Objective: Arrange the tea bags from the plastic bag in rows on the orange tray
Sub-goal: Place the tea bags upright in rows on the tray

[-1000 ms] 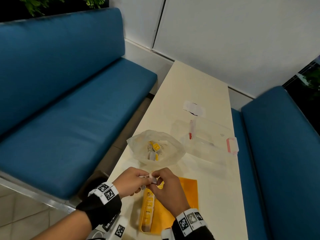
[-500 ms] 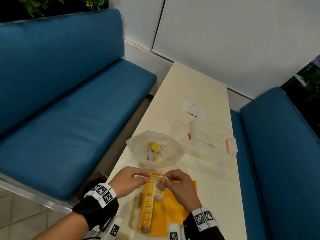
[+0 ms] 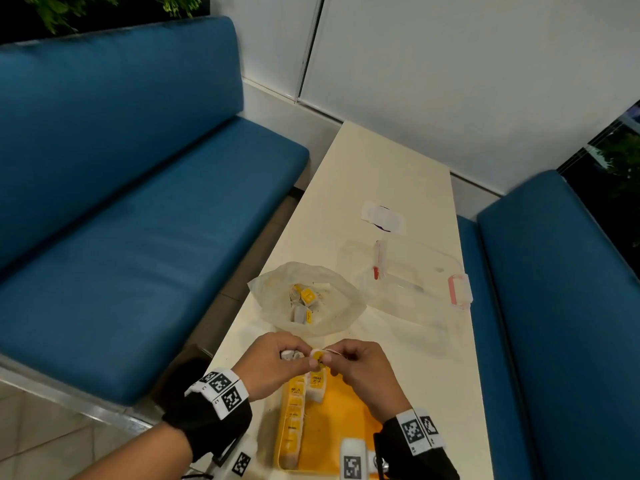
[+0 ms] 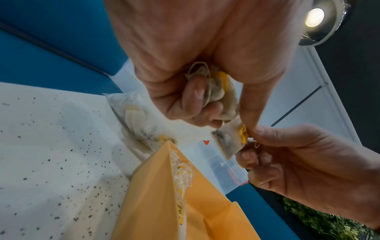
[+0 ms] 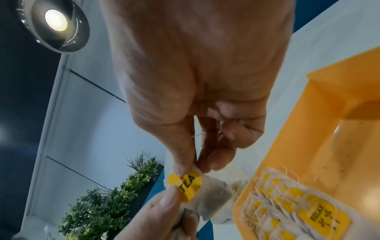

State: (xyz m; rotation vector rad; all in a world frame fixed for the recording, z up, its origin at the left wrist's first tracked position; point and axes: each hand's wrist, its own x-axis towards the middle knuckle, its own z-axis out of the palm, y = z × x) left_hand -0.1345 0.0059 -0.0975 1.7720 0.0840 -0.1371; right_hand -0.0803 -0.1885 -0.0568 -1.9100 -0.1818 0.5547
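I note my right hand (image 3: 360,368) and left hand (image 3: 273,362) both pinching one white paper tea bag with yellow tag (image 5: 190,183) above the orange plastic tray (image 3: 346,420); left fist also clutches spare bags; next, lay it beside the second row's first bag

A glossy plastic tray (image 3: 349,415), thin filmy bag (image 3: 341,308), porous paper tea bags (image 5: 273,199) and speckled matt table (image 4: 51,154) are seen

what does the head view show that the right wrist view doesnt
Only the head view: the plastic bag with loose tea bags and the clear lidded container. Only the right wrist view: the word TEA on the yellow tag and a ceiling lamp. Both: the orange tray with its row of tea bags.
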